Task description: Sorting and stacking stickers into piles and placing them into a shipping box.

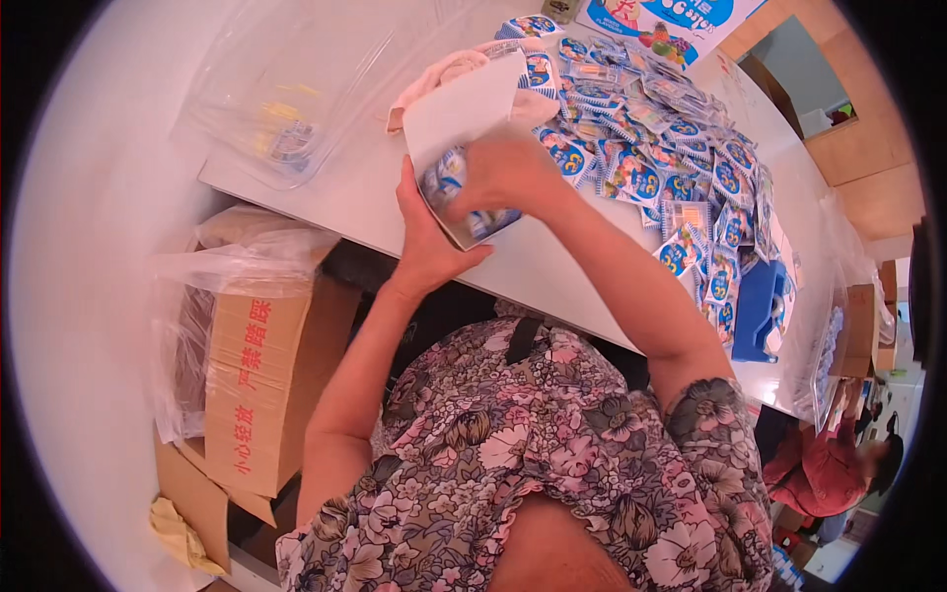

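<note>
A small white carton (464, 113) with its flap raised stands tilted at the near edge of the table. My left hand (432, 245) grips it from the near left side, thumb along its bottom edge and fingers up its side. Several blue-and-white packets (446, 176) show inside. Over the carton's mouth is my right hand (513, 176), blurred by motion, its fingers reaching down among the packets. Whether it holds one is hidden. Just right of it spreads a large heap of blue-and-white sachets (636, 173) in clear wrappers.
A pink cloth (434, 87) lies behind the carton. Left of it sits a clear plastic tub (296, 148) with a few packets. A blue tray (758, 311) borders the heap. Below the table's left end stands a brown cardboard box (252, 385). A person in red (829, 469) is far right.
</note>
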Demonstrator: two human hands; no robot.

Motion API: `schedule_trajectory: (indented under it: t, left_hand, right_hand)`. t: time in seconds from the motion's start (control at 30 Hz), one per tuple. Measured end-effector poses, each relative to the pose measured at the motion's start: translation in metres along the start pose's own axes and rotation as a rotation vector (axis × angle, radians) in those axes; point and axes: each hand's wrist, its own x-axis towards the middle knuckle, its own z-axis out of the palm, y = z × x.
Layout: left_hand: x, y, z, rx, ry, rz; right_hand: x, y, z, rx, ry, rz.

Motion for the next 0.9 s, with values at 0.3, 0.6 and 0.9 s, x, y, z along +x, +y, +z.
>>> schedule_trajectory:
  t: [0.3,0.6,0.9]
  left_hand:
    - [-0.009,0.002,0.015,0.276,0.061,0.020]
    - [-0.012,-0.002,0.014,0.221,0.073,0.019]
    - [-0.020,0.031,0.012,0.764,0.155,0.581]
  right_hand:
    - [-0.001,0.025,0.029,0.541,0.245,-0.118]
    - [-0.034,0.043,0.018,0.273,0.330,-0.026]
    - [-0.019,0.043,0.038,0.249,0.269,-0.031]
